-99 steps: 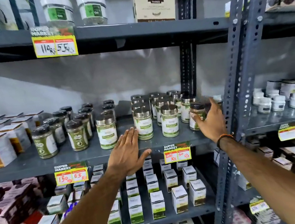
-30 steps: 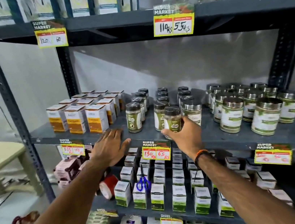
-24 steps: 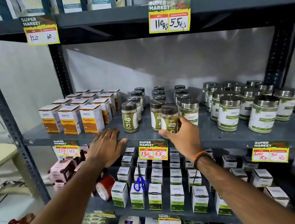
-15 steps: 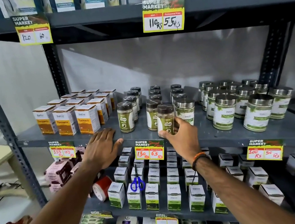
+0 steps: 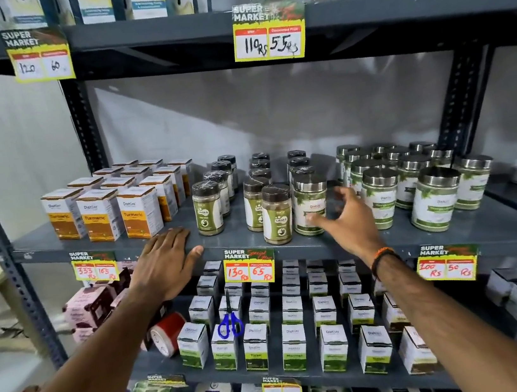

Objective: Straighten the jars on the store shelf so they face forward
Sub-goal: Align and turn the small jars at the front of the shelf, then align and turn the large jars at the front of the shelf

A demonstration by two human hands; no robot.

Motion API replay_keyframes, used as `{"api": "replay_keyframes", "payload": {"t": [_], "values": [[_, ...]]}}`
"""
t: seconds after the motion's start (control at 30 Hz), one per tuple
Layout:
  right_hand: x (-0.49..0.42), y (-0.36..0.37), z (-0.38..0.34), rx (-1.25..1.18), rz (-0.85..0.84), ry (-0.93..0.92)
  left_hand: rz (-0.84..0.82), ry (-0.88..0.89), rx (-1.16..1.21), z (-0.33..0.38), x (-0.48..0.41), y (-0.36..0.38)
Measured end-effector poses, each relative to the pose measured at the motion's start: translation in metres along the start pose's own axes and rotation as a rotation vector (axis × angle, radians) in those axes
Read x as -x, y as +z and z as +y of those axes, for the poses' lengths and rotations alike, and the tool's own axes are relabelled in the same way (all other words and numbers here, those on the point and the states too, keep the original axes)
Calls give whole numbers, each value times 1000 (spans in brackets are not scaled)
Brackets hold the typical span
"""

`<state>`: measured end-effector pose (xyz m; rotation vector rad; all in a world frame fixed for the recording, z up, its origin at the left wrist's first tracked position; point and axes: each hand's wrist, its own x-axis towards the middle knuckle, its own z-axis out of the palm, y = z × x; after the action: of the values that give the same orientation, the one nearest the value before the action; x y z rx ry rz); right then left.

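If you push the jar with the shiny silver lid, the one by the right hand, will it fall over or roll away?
The silver-lidded jar looks wide and squat, so a gentle push would probably slide it, not tip it. It stands close beside a brown-lidded jar, so a sideways shove may knock that taller, thinner one. If it did fall, its round body could roll along the shelf.

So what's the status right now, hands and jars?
Left hand flat on shelf edge. Right hand open, reaching for steel-lidded jar. Brown-lidded jar stands free, label forward. Nothing blocking.
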<state>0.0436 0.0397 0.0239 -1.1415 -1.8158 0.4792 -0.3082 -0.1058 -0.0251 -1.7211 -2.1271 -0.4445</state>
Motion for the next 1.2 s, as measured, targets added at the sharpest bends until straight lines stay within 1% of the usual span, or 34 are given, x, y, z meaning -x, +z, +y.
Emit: {"api": "replay_keyframes", "payload": {"t": [0.07, 0.13, 0.33, 0.4, 0.5, 0.63, 0.73, 0.83, 0.93, 1.0, 1.07, 1.2], "values": [[-7, 4, 5, -3, -126, 18, 0, -1, -3, 0, 0, 0], [-11, 10, 6, 12, -164, -13, 8, -3, -8, 0, 0, 1], [-14, 18, 9, -3, -120, -2, -8, -17, 2, -2, 0, 2], [-9, 14, 7, 3, -85, -10, -29, -19, 18, -1, 0, -2], [-1, -1, 2, -54, -24, -20, -44, -37, 86, 2, 3, -15], [15, -42, -11, -104, 61, -43, 90, -25, 100, 23, 9, -43], [26, -81, -18, -107, 134, -84, 213, 23, 111, 61, 6, -75], [32, -120, -16, -100, 176, -101, 347, 130, 118, 111, -1, -104], [36, -157, -4, -75, 241, -90, 403, 282, 113, 166, -11, -119], [37, -180, 9, -78, 274, -70, 397, 361, 97, 202, -17, -120], [36, -201, 26, -80, 301, -41, 342, 412, 102, 236, -23, -113], [30, -228, 66, -39, 324, 27, 86, 419, 155, 284, -36, -78]]}}
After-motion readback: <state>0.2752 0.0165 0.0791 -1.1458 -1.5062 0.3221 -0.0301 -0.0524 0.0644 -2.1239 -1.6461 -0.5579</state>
